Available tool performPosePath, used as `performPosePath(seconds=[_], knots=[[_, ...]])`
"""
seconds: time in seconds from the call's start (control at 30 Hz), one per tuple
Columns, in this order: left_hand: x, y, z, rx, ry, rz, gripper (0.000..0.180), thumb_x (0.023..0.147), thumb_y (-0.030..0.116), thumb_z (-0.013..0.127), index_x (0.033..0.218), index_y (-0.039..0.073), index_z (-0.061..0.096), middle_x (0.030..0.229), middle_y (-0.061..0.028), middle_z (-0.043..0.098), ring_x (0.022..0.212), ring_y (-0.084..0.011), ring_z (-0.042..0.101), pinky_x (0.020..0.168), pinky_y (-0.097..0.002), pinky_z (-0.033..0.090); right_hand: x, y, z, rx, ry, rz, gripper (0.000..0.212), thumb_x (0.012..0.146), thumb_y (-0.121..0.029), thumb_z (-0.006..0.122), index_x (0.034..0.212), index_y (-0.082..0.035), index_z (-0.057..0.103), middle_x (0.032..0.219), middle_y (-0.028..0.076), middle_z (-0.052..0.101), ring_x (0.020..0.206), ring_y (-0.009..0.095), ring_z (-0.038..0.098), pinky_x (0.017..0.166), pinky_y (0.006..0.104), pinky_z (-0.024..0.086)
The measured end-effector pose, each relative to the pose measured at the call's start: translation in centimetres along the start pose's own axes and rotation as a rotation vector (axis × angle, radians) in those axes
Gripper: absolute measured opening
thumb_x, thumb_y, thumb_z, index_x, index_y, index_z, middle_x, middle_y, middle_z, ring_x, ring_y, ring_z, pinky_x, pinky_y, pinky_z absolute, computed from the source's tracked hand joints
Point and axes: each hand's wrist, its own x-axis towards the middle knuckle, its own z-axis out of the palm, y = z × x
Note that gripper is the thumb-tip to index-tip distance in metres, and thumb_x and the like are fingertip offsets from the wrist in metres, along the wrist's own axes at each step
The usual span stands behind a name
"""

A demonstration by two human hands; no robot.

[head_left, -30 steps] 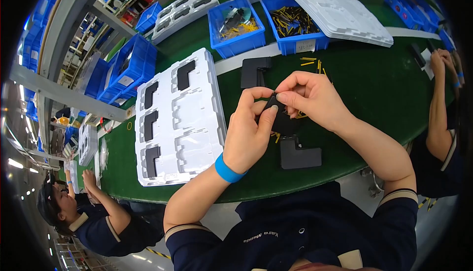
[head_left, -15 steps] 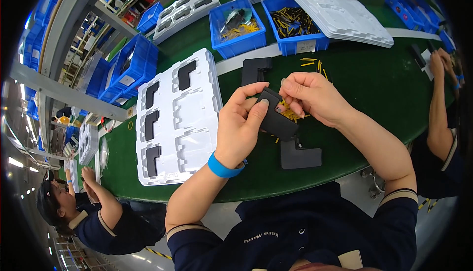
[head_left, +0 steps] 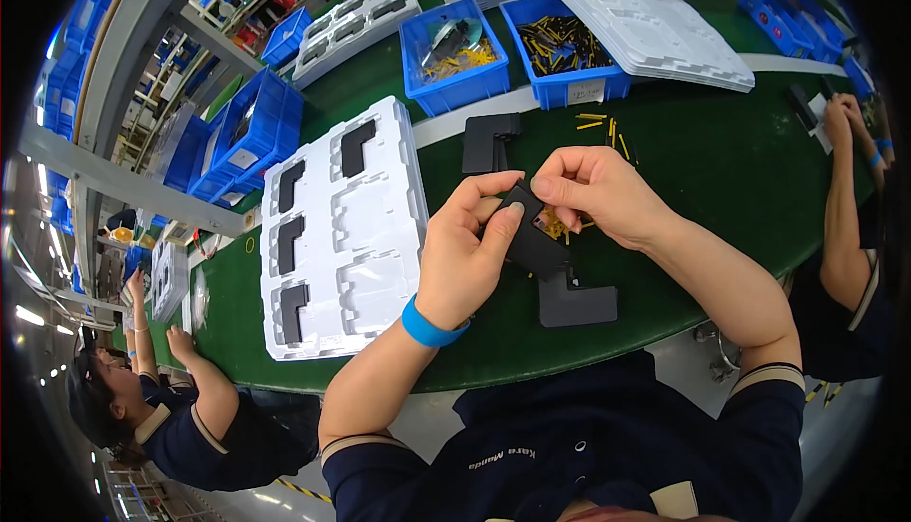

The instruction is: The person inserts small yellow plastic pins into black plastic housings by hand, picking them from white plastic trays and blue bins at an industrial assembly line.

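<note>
Between thumb and fingers, my left hand [head_left: 465,261], with a blue wristband, grips a black L-shaped plastic part [head_left: 539,254] above the table. My right hand [head_left: 607,195] is closed in a pinch at the part's upper edge; whatever its fingertips hold is hidden. Behind the part, a pile of small yellow strips [head_left: 558,224] shows partly. Closer to me lies a second black L-shaped part [head_left: 579,306], and a third black part [head_left: 486,144] rests beyond my left hand. To the left, a white moulded tray [head_left: 372,207] carries several black L-shaped parts in its pockets.
Two blue bins, one with yellow strips [head_left: 454,85] and one with black and yellow strips [head_left: 569,85], stand at the back. A stack of white trays [head_left: 655,33] leans over the right bin. Loose yellow strips [head_left: 590,121] lie on the green table [head_left: 702,161]. Co-workers sit on both sides.
My right fingertips have come in against the upper edge of the held black part. The left hand has shifted slightly, still gripping it. At the left, a co-worker's arms have moved apart.
</note>
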Motion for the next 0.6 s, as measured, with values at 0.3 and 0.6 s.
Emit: performPosePath(seconds=[0.3, 0.6], knots=[[0.0, -0.5, -0.1, 0.093, 0.003, 0.043, 0.026, 0.090, 0.003, 0.054, 0.116, 0.002, 0.053, 0.075, -0.0026, 0.062, 0.068, -0.0046, 0.050, 0.063, -0.0186, 0.040, -0.2, 0.3, 0.5, -0.130, 0.038, -0.078, 0.023, 0.089, -0.024, 0.062, 0.082, -0.002, 0.059, 0.065, 0.000, 0.055, 0.053, 0.004, 0.047, 0.049, 0.0193, 0.040], [1.7, 2.7, -8.4, 0.145, 0.117, 0.000, 0.028, 0.092, 0.010, 0.054, 0.119, 0.002, 0.057, 0.096, -0.0016, 0.063, 0.078, -0.0086, 0.059, 0.071, -0.0234, 0.050, 1.1, -1.0, -8.1, -0.630, 0.006, -0.168, 0.011, 0.075, -0.007, 0.068, 0.081, 0.000, 0.062, 0.072, 0.003, 0.061, 0.065, 0.011, 0.056, 0.062, 0.0253, 0.046]])
